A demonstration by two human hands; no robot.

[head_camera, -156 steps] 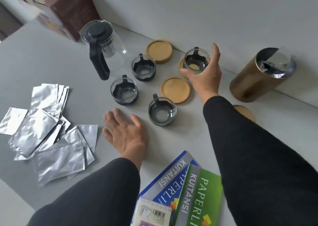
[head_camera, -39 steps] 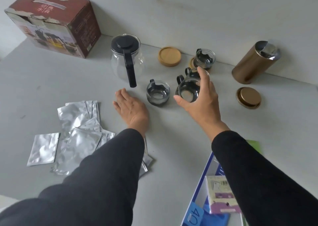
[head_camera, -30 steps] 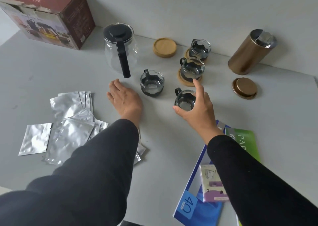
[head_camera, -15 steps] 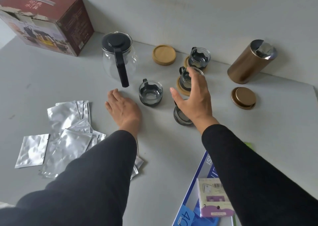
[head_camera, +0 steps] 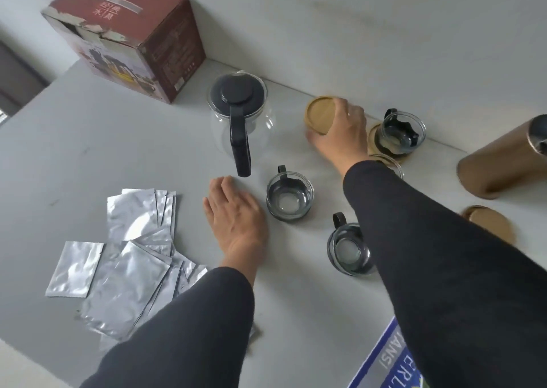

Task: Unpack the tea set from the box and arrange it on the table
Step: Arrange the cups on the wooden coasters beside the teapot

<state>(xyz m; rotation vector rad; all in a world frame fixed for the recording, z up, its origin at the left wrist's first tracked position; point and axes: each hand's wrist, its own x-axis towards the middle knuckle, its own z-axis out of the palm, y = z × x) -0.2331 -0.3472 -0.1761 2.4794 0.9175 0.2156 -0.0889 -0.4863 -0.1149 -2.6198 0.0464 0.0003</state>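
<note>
Head view of a grey table [head_camera: 88, 139] set against a pale wall. At the far left corner stands a torn maroon box [head_camera: 127, 37]. To its right is a glass teapot [head_camera: 238, 115] with a black lid, its black handle pointing toward the viewer. Right of the teapot lies a round wooden coaster [head_camera: 321, 114]. Further right, a glass cup in a black holder [head_camera: 402, 131] stands on a second coaster; just in front of it the rim of another cup [head_camera: 389, 163] shows, mostly hidden by the right sleeve. Two more cups stand on the bare table: a middle cup [head_camera: 290, 195] just right of the left hand, and a near cup [head_camera: 347, 245] partly covered by the right forearm. A bronze canister [head_camera: 503, 160] lies tilted at the right edge, with its bronze lid [head_camera: 488, 223] near it on the table. Silver foil sachets [head_camera: 127, 248] are scattered at lower left, and a blue booklet [head_camera: 390, 358] shows at the bottom edge.

Right hand [head_camera: 340, 133]: reaches past the cups, fingers curled over the far rim of the wooden coaster and thumb at its near edge, pinching it. Whether the coaster is lifted or flat cannot be told.

Left hand [head_camera: 235, 213]: palm down on the table, fingers straight and together, holding nothing, just short of the teapot handle.
</note>
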